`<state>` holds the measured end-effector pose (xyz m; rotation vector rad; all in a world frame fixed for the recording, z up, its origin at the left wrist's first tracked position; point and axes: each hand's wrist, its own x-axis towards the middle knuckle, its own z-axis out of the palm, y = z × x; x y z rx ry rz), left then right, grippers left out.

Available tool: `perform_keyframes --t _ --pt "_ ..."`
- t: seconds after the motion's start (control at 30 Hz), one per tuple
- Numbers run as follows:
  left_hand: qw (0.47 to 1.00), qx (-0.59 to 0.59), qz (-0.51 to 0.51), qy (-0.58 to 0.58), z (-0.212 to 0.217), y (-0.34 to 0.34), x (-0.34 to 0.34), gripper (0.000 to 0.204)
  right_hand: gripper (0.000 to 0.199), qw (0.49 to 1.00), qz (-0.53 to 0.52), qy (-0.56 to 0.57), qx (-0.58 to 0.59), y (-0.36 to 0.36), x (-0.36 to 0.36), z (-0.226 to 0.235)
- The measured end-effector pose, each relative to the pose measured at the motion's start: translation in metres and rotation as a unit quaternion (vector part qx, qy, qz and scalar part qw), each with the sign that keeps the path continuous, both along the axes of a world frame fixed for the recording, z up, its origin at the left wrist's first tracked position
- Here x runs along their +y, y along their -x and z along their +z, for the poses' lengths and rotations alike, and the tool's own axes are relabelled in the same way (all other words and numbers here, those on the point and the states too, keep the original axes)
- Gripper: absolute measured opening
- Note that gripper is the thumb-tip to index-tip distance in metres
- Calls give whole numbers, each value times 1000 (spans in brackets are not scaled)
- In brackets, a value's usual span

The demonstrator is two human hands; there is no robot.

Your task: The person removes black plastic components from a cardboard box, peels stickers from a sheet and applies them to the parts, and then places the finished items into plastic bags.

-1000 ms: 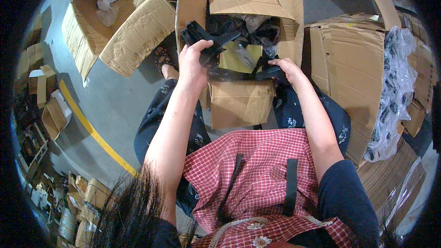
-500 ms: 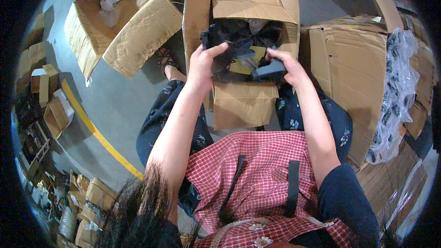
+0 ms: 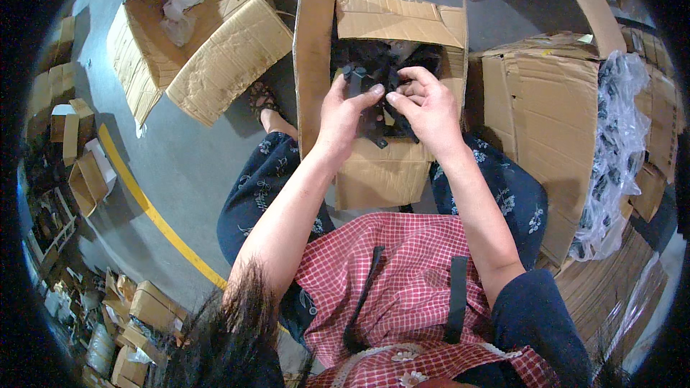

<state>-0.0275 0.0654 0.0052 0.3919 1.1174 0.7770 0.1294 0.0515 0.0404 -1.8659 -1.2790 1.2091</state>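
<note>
Over the open cardboard box (image 3: 395, 20) between my knees, both hands are close together. My left hand (image 3: 339, 116) is closed round a black plastic part (image 3: 354, 80) with rounded ends, thumb pointing right. The fingers of my right hand (image 3: 431, 111) pinch a thin black piece (image 3: 393, 77), whose exact kind I cannot make out. It stands beside the left thumb, and I cannot tell whether it joins the left hand's part. More dark items (image 3: 424, 57) lie inside the box, largely in shadow and partly hidden by my hands.
An open carton (image 3: 215, 57) with a crumpled pale bag (image 3: 188, 1) sits at the far left. To the right stands a large carton (image 3: 550, 129) beside clear plastic wrap (image 3: 618, 151) over dark items. A yellow line (image 3: 154, 212) crosses the floor; smaller boxes (image 3: 90, 172) lie farther left.
My hands have come together, the right one moving inward to the left. The flat dark grey piece at my right hand no longer shows; a thin black piece is in its fingers now.
</note>
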Motion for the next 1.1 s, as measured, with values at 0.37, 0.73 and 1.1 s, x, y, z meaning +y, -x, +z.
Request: perform_keyframes --t 0.37,0.73,1.1 --pt "994 -90 50 24 8 0 -3 32 40 999 21 -46 -4 12 1 6" --pt "992 -100 66 35 21 -2 1 33 34 982 60 -126 -128 13 5 44" --pt "984 -137 100 49 23 4 7 25 29 863 253 -342 -271 15 -8 63"
